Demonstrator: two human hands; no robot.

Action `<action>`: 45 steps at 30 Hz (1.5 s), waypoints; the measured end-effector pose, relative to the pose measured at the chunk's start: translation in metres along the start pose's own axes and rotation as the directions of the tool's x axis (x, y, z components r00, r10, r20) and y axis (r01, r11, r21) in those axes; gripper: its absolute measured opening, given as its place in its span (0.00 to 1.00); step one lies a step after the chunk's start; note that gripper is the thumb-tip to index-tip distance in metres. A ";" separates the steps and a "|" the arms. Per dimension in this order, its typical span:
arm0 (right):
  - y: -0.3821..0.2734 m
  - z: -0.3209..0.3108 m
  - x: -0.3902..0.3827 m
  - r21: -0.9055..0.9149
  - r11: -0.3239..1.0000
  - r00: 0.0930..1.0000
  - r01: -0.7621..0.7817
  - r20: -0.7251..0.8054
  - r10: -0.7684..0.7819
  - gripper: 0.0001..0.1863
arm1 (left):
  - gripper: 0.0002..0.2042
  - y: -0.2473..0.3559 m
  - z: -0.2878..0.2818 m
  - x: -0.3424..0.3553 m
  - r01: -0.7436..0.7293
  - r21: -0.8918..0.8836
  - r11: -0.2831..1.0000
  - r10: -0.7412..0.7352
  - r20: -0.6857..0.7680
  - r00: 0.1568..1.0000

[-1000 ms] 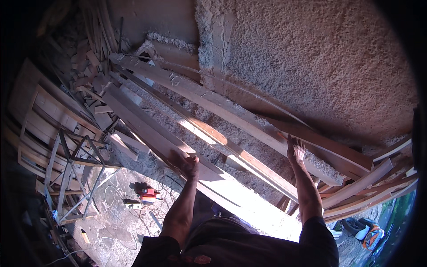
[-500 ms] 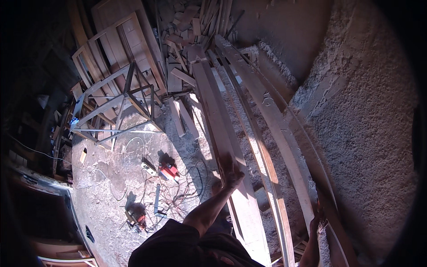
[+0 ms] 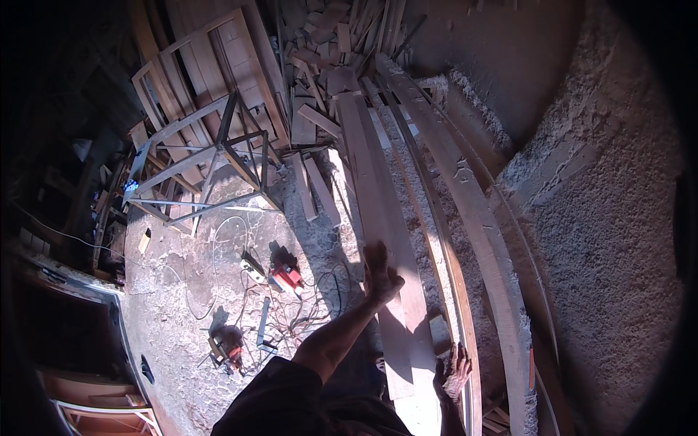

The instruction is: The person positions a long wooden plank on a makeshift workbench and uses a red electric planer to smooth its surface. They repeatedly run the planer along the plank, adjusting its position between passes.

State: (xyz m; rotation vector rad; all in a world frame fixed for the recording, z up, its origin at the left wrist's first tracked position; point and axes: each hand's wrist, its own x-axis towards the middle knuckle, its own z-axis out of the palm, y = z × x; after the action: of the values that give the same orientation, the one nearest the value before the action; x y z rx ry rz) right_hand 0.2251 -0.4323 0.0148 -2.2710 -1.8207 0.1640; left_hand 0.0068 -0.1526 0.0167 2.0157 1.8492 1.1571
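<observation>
The left hand point(image 3: 381, 277) lies at the left side of a wide wooden plank point(image 3: 369, 174), thumb over its upper face; whether the fingers clasp the edge I cannot tell. The plank runs lengthwise away from the person, left of a narrower wooden board point(image 3: 451, 272). The right hand point(image 3: 454, 375) is unclenched, fingers spread, near that board. Farther right lies a thick rough-edged beam point(image 3: 469, 182); a red power tool point(image 3: 286, 277) sits on the floor point(image 3: 185, 265).
</observation>
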 end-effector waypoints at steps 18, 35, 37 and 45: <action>-0.072 0.051 0.039 -0.084 0.996 0.998 -0.041 -0.059 0.036 0.34 | 0.32 -0.226 -0.143 -0.313 0.818 0.030 0.574 -0.633 0.650 0.420; -0.148 0.056 0.079 -0.176 0.978 0.988 0.115 0.119 -0.095 0.37 | 0.23 -0.243 -0.264 -0.474 0.993 -0.010 0.118 -0.910 0.400 0.112; -0.152 0.056 0.079 -0.171 0.977 0.987 0.125 0.124 -0.104 0.38 | 0.21 -0.238 -0.262 -0.467 0.989 -0.101 0.111 -0.874 0.465 0.145; -0.154 0.065 0.083 -0.138 0.982 0.987 0.126 0.119 -0.110 0.40 | 0.19 -0.250 -0.258 -0.449 0.639 0.322 0.698 -0.699 0.497 0.514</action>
State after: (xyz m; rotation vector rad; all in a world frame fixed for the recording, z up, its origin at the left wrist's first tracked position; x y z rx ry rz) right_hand 0.0829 -0.3133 -0.0065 -2.2813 -2.0814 0.1449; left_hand -0.3172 -0.5996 -0.1446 1.2043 2.0208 0.1682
